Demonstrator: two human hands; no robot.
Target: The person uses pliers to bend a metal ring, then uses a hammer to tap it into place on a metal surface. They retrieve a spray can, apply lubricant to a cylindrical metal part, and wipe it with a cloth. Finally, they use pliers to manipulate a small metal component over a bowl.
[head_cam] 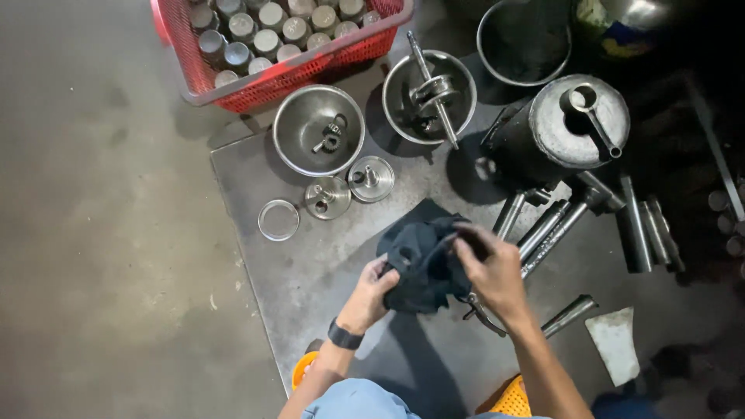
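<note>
A dark cloth (423, 260) was gripped by both hands above a grey metal plate (310, 271) laid on the concrete floor (101, 233). The left hand (375, 291), a black band at its wrist, was closed on the cloth's lower left edge, while the right hand (487, 268) was closed over its upper right part; a thin metal piece (483, 314) was seen poking out beneath that hand, though whether it was wrapped in the cloth could not be told. Just right of the cloth, several steel rods (543, 233) were laid side by side, and beyond them a dark can with a spout (563, 128) was stood. Up and left of the cloth, two small round steel parts (349, 188) and a clear ring (278, 219) were placed, with two steel bowls (318, 128) behind them and a red basket of cylinders (272, 39) further back. It was judged that the thin piece could be dropped if the cloth were loosened, and that the rods could be knocked and set rolling by a wide sweep of the right elbow. Open room was left on the plate below and to the left of the cloth; the plate's left edge was met by bare floor, whereas the side right of the cloth was crowded.
</note>
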